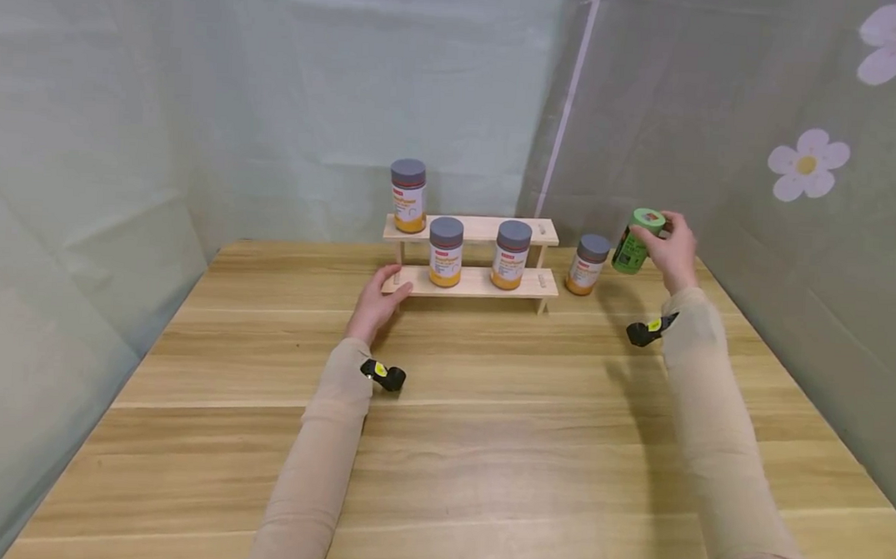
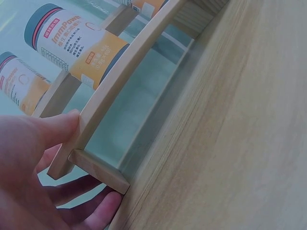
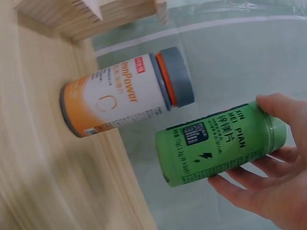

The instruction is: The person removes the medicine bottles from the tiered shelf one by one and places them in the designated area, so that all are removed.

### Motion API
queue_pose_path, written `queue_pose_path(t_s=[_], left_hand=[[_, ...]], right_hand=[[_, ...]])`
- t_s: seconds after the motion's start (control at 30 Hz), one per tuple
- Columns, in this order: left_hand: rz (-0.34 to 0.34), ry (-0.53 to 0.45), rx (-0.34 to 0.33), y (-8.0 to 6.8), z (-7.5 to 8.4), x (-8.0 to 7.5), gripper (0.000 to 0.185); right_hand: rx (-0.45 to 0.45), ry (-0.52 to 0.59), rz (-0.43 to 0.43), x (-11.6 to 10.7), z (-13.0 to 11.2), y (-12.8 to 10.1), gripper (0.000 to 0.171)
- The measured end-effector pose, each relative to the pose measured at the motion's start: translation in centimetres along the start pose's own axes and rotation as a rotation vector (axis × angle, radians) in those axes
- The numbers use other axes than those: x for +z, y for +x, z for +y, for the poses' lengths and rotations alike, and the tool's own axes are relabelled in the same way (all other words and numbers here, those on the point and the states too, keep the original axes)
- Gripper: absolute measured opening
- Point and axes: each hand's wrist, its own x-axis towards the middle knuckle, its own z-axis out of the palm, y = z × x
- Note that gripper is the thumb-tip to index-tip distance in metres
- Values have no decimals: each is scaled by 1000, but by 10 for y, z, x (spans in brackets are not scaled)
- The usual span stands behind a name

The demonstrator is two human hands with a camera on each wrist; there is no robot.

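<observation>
Left hand (image 1: 378,300): fingers curled round the left end of the wooden rack's (image 1: 485,283) lower shelf.
Rack: stands on the worktop (image 1: 441,446), carrying three grey-lidded orange bottles (image 1: 445,251).
Fourth orange bottle (image 1: 588,264): on the worktop just right of the rack.
Right hand (image 1: 674,249): fingers grasp a green bottle (image 1: 636,241), tilted, held above the worktop beside that bottle.

A stepped rack (image 1: 469,282) is being carried by the bench (image 1: 441,446): one jar (image 1: 407,195) on its upper step, two jars (image 1: 445,251) below, a fourth jar (image 1: 588,264) beside its right end.
</observation>
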Motion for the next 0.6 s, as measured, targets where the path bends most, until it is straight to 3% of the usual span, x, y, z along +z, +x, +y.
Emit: queue_pose_path(t_s=[0.4,0.6], left_hand=[[3,6,6,1,0,1,57],[6,-8,11,0,-1,1,56]], right_hand=[[-2,-121,-99,2,14,3,66],[23,-110,-145,3,20,4,67]])
